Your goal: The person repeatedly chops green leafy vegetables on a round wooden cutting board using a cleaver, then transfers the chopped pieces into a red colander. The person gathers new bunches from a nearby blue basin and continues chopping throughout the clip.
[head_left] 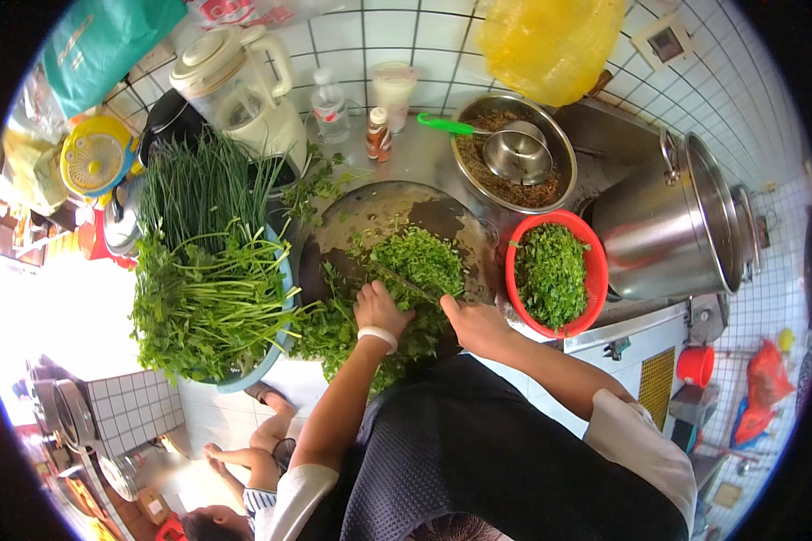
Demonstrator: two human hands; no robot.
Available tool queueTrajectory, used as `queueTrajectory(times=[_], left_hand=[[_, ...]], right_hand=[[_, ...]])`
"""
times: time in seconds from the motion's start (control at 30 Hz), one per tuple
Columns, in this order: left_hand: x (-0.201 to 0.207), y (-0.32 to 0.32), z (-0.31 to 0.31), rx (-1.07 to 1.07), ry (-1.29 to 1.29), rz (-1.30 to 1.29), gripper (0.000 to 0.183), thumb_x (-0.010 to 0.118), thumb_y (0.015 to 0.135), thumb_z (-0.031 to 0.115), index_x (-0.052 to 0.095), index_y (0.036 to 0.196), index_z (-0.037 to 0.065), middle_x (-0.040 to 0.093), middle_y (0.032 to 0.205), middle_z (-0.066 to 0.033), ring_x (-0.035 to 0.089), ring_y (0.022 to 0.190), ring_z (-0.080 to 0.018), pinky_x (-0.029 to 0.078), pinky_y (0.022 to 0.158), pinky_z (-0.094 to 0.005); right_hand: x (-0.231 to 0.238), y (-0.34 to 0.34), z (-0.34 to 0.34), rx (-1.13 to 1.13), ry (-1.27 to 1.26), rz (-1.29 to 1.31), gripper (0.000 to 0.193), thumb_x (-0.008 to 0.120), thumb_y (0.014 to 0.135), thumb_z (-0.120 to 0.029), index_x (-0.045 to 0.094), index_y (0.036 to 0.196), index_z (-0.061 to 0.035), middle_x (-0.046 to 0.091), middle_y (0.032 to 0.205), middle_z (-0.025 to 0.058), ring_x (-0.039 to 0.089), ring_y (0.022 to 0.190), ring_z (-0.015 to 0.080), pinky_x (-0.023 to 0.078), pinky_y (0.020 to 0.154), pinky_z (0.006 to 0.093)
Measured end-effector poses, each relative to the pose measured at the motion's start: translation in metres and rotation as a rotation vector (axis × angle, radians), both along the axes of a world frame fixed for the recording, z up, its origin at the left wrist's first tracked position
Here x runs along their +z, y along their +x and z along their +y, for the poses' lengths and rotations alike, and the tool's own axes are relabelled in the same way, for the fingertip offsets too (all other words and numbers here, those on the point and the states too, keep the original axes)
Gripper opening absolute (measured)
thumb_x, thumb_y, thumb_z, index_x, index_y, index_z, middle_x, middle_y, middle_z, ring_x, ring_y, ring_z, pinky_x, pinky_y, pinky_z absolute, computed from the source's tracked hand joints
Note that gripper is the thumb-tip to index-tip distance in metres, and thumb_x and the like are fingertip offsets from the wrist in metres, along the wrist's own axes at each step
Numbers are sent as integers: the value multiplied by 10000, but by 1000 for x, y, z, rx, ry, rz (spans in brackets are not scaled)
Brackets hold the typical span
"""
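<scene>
My right hand [475, 326] is closed around the handle of a knife [406, 283], whose blade slants up and left across the greens. Pressed down just left of the blade, my left hand [382, 311] has its fingers curled over a bunch of leafy herbs [338, 332] that look like cilantro. Both hands work over a round, dark-stained chopping board [379, 200]. Finely chopped herbs [424, 257] lie heaped beyond the knife. A white band circles my left wrist.
To the left, a light blue basin [284, 279] overflows with long chives [203, 194] and leafy herbs [207, 307]. On the right stand a red basket [595, 293] of chopped greens, a metal bowl [564, 149] with a ladle [518, 153], and a large steel pot [659, 239]. A blender [244, 99] stands behind.
</scene>
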State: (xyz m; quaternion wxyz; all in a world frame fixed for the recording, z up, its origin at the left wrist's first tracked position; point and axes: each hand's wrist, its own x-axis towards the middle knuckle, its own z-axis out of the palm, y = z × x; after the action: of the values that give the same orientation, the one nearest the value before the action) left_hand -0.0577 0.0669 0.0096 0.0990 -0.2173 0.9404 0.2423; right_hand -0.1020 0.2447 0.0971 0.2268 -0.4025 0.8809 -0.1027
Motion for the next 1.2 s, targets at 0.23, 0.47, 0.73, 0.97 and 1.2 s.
queueTrajectory(times=[0.23, 0.47, 0.73, 0.97, 1.2], left_hand=[[-47, 30, -5, -123, -28, 620, 279, 639, 742, 93, 548, 1001, 41, 514, 1068, -178, 478, 991, -375, 401, 850, -471], [-49, 25, 1, -127, 40, 528, 220, 592, 720, 26, 562, 937, 49, 525, 1025, -153, 487, 953, -366, 413, 823, -463], [-59, 25, -3, -134, -30, 622, 204, 601, 708, 32, 560, 908, 37, 540, 1022, -164, 489, 949, -366, 419, 824, -458], [-66, 29, -5, -132, -18, 694, 174, 595, 709, 28, 559, 879, 37, 549, 1010, -165, 494, 942, -368, 420, 832, -458], [-62, 22, 0, -118, 26, 662, 216, 584, 704, 11, 544, 914, 44, 551, 982, -173, 510, 929, -379, 444, 786, -457]], right_hand=[[2, -1, -10, 21, 14, -44, 270, 525, 780, -19, 365, 995, 10, 624, 727, 210, 629, 638, 390, 493, 525, 477], [-59, -2, -24, 6, -69, 69, 240, 508, 786, -22, 380, 989, 1, 619, 719, 191, 637, 631, 368, 503, 510, 447], [-1, 0, -11, 46, 31, -62, 292, 514, 766, -11, 364, 1015, -5, 617, 748, 215, 625, 617, 390, 489, 513, 482], [-29, -19, -27, 5, 29, -99, 271, 510, 786, -12, 367, 1016, -1, 614, 681, 196, 623, 613, 395, 485, 503, 474], [-65, 4, -34, -38, -52, -79, 305, 516, 781, -14, 351, 1038, -5, 605, 671, 207, 621, 645, 405, 479, 527, 485]])
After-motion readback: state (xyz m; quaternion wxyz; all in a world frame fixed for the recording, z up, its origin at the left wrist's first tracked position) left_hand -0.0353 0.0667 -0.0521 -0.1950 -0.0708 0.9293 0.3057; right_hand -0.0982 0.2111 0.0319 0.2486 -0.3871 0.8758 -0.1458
